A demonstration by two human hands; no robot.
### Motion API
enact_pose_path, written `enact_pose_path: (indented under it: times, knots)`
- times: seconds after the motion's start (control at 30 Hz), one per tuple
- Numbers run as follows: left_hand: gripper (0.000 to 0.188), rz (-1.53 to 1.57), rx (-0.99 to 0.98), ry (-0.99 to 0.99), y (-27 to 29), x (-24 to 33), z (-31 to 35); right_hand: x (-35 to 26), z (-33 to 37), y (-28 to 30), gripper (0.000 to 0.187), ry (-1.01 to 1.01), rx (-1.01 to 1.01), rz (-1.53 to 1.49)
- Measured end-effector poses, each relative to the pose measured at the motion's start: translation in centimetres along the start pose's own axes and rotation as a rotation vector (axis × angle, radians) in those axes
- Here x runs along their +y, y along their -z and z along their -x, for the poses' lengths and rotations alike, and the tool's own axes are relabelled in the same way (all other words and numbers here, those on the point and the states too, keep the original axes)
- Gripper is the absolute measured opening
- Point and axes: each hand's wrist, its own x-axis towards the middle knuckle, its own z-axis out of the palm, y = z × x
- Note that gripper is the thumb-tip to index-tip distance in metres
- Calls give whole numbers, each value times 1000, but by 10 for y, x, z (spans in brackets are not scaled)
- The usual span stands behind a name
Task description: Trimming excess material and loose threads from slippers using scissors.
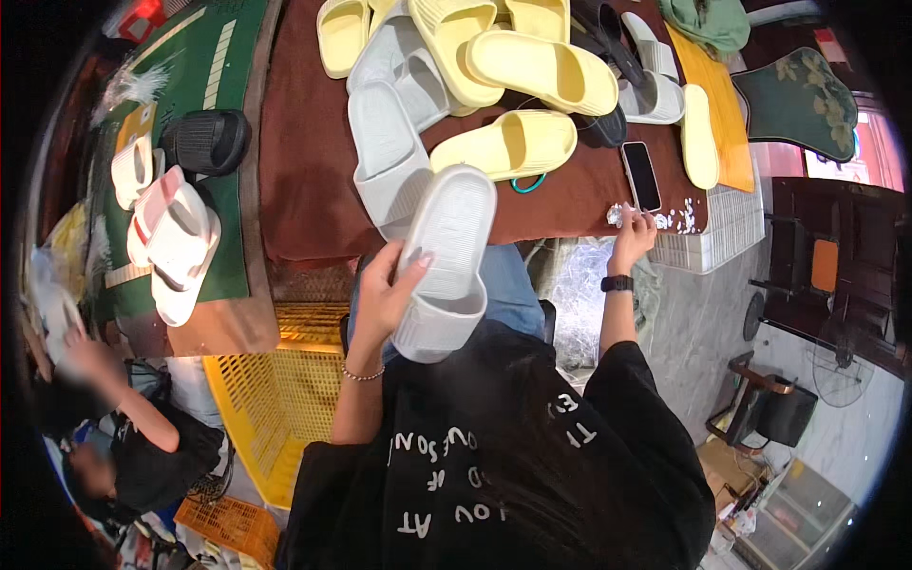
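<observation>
My left hand [391, 290] grips a light grey slide slipper [454, 214] by its side, in front of my body, with the sole's ribbed inner face up and the strap toward me. At the table's near edge, my right hand [634, 236] has its fingertips drawn together among small white pieces [686, 217]; what they pinch, if anything, is too small to make out. A phone [641, 177] with a dark screen lies just beyond those fingers. More grey slippers [385, 142] and several yellow slippers [503, 145] are heaped on the brown-covered table [309, 171].
On the left, a green-topped table [233, 76] carries white slippers [180, 249] and black slippers [206, 142]. A yellow plastic crate [256, 418] stands below it, near an orange crate [228, 527]. Another person [157, 456] works at far left. A green chair [796, 104] stands at far right.
</observation>
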Motion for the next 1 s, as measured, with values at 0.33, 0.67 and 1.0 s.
enact_pose_path:
  times: [0.33, 0.67, 1.0]
  knots:
    - [46, -370, -621, -141, 10, -25, 21, 61, 3, -5, 58, 150, 462, 588]
    - [28, 407, 577, -243, 122, -29, 50, -99, 188, -122, 39, 455, -584, 165]
    - [24, 475, 750, -400, 157, -11, 36, -98, 149, -114, 24, -18, -548, -264]
